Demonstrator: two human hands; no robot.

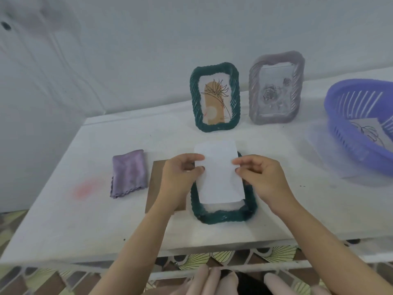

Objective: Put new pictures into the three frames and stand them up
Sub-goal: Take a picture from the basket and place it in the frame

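A dark green frame lies flat on the white table in front of me. Over it I hold a white picture sheet, blank side up, its lower end inside the frame's opening. My left hand pinches the sheet's left edge and my right hand pinches its right edge. Behind, a second green frame with a flower drawing stands upright. To its right a grey-lilac frame with a rose picture also stands upright.
A brown backing board lies under my left wrist, left of the flat frame. A folded purple cloth lies further left. A blue plastic basket holding a drawn picture sits at the right. The wall is close behind.
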